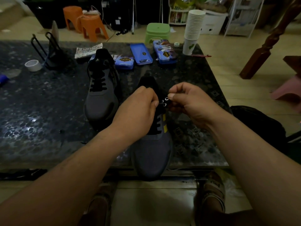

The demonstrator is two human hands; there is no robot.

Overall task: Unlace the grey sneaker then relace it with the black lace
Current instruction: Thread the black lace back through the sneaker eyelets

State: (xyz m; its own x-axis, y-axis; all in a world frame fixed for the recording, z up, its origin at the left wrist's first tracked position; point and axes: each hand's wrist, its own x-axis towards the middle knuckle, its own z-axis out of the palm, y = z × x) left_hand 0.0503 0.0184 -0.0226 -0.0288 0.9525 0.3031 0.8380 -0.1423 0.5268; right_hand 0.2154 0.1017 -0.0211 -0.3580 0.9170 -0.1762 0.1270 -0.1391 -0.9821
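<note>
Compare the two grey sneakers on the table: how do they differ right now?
The far grey sneaker sits untouched; the near grey sneaker has the left hand and right hand pinching at its top eyelets. The far one's black lace crosses several rows; the near one's shows only low down, below those exposed silver eyelets. The near one's toe overhangs the table edge; the far one lies fully on it. Both point toes toward the person.

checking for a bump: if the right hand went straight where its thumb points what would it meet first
Probably the left hand: the right hand points left across the silver eyelets of the grey sneaker, with that hand just beyond, though depth is unclear.
</note>
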